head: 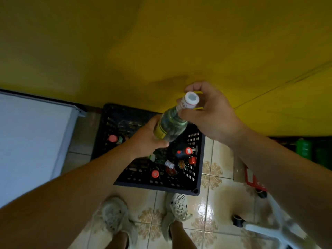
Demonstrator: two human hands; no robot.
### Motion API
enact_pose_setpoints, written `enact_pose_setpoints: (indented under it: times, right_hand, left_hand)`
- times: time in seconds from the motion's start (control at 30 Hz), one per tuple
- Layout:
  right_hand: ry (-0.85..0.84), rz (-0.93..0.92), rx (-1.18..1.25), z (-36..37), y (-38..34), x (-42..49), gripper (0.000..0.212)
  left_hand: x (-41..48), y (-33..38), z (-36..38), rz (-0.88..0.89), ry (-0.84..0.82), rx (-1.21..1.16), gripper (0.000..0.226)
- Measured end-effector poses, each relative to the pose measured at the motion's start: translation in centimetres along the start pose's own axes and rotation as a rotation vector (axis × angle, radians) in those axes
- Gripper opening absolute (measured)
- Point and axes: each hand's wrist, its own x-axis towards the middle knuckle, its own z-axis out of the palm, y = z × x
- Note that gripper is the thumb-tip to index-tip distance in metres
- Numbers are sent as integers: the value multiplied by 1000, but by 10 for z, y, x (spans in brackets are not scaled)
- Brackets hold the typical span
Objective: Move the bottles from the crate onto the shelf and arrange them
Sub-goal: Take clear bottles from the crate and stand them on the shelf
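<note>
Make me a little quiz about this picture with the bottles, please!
1. True or false: the bottle gripped by the left hand and the right hand has a red cap.
2. Where does the black crate stand? A: on the tiled floor. B: on a table. C: on a chair.
3. Fill in: the left hand grips the bottle's body, and the right hand holds it just under its white ____.

Key: 1 false, it is white. 2 A. 3 cap.
</note>
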Motion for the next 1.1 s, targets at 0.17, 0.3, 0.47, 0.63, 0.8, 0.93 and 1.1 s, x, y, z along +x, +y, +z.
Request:
enact_pose_setpoints:
  times: [0.17,0.3,0.47,0.63,0.8,0.93,1.1]
  right_hand:
    - [45,-66,85,0,-130,-34,36]
    - [-13,-156,103,-8,-228,-62,32]
    - [-188,-362,251,-32,-339,-110,16]
    - [-373,-462,255,-19,-430,-152,24]
    - [-544,-550,21,25,-488,-204,34]
    - [-590,-681,25,76,-512,-249,12]
    - [-741,-676,40,157,-515,-303,18]
  left_hand:
    - [-126,95,-36,163,206,-113,61]
    - [-221,140,-53,217,355,-205,70]
    - [-340,186,-63,271,343,-274,87]
    - [-428,223,-39,316,728,-269,96]
    - [-498,221,-20,377,1037,-237,92]
    - [-555,197,-11,347,1145,-238,90]
    - [-633,137,4,249,1175,-316,91]
